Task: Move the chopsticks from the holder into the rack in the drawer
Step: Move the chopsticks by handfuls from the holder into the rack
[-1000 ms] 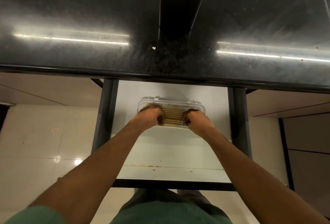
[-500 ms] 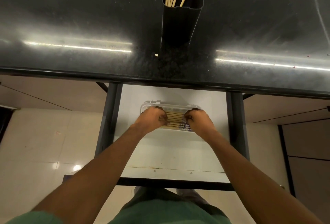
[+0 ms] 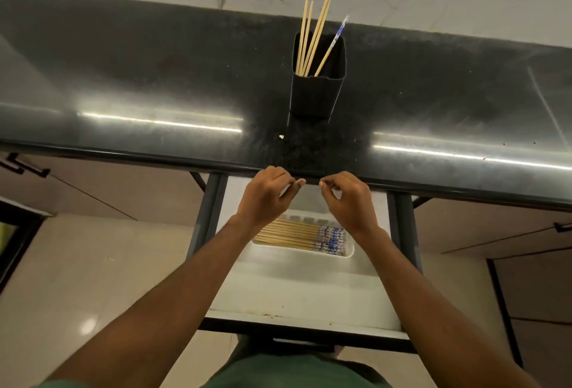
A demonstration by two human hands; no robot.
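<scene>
Both forearms outstretched over the open drawer [image 3: 305, 298], left hand [image 3: 265, 194] and right hand [image 3: 348, 198] loosely curled, empty, at the counter [image 3: 154, 84] front edge.

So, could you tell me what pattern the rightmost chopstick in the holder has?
Blue-and-white patterned chopstick, head view.
</scene>
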